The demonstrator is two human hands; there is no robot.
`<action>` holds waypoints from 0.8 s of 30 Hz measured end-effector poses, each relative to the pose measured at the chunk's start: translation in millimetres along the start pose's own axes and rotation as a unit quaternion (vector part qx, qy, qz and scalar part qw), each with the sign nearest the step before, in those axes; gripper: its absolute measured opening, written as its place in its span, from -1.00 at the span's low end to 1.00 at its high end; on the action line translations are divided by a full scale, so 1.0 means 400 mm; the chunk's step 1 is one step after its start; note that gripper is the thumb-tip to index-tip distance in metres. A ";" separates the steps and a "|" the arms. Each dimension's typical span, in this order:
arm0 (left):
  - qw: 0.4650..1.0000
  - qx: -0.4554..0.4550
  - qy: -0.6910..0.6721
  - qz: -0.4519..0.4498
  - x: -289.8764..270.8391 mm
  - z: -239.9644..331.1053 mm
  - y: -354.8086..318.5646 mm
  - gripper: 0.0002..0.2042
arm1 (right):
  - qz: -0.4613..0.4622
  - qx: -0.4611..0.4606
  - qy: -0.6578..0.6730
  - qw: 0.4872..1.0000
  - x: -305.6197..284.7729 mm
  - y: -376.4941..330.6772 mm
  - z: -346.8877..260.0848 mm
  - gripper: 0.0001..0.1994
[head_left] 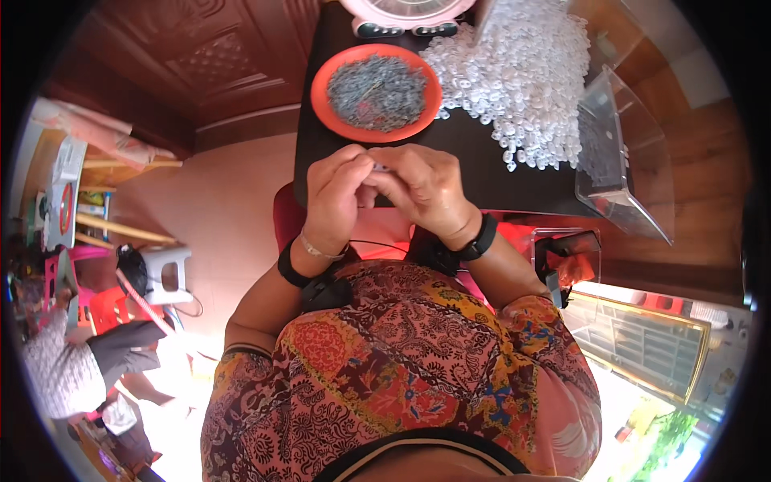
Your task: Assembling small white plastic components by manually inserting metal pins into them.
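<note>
Above the near edge of the dark table, my left hand [336,191] and my right hand [424,183] meet at the fingertips. Both are closed in a pinch around something small and pale, mostly covered by the fingers, so its kind does not show. Just beyond them sits an orange-red plate [321,112] heaped with small grey metal pieces [376,90], too fine to name. To the right of the plate spreads a large pile of small white, glossy plastic pieces [522,80], its nearest part lying close to my right hand.
A pink fan-like device [408,10] stands at the table's far edge. Along the right side is a transparent plastic box [606,145]. A white stool [167,273] is on the floor at left, near another person's clothed body [68,365]. Below the table's right part sits a bin [574,257].
</note>
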State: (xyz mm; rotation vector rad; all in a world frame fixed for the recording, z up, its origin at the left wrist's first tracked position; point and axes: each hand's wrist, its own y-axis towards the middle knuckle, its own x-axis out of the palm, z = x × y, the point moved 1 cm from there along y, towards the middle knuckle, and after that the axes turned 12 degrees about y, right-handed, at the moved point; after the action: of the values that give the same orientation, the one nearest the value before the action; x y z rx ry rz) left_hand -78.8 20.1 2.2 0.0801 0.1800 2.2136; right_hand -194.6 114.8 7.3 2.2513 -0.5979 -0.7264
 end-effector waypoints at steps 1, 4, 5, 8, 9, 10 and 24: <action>0.999 -0.034 -0.013 0.010 0.001 -0.006 0.005 -0.75 | -0.001 0.035 0.033 0.999 0.001 0.009 -0.015 -0.81; 0.999 -0.026 0.027 0.035 -0.012 -0.004 -0.002 -0.71 | -0.009 0.015 0.016 1.000 0.013 0.019 -0.019 -0.76; 0.999 -0.027 0.007 0.029 -0.017 -0.027 0.002 -0.70 | 0.001 0.014 0.005 1.000 0.011 0.019 -0.018 -0.75; 0.999 -0.037 -0.020 -0.026 -0.007 -0.024 0.016 -0.68 | 0.036 0.001 -0.040 0.999 -0.058 0.020 -0.029 -0.74; 0.999 -0.036 -0.010 -0.040 -0.015 -0.029 0.017 -0.68 | 0.047 0.004 -0.101 0.994 -0.115 0.032 -0.050 -0.72; 0.999 -0.025 -0.010 -0.037 -0.020 -0.034 0.020 -0.70 | 0.093 -0.002 -0.188 0.978 -0.182 0.037 -0.076 -0.73; 0.992 -0.089 0.019 -0.092 -0.018 -0.081 0.021 -0.74 | 0.096 0.248 -0.315 0.911 -0.435 -0.079 0.008 -0.87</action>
State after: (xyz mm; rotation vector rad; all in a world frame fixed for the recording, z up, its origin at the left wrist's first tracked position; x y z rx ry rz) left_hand -84.8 6.2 -28.4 -0.0737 0.0102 2.0373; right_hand -318.6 236.9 39.5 2.3241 -1.4297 -1.3302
